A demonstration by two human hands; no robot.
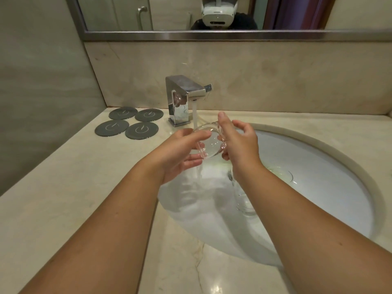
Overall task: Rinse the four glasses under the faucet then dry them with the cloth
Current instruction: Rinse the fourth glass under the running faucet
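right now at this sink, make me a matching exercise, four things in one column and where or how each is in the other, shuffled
1 held glass
2 coasters
3 faucet
4 second glass

a resting in the sink
b on the counter
c between left hand and right hand, under the stream
d running

Pairs: 1-c, 2-b, 3-d, 4-a
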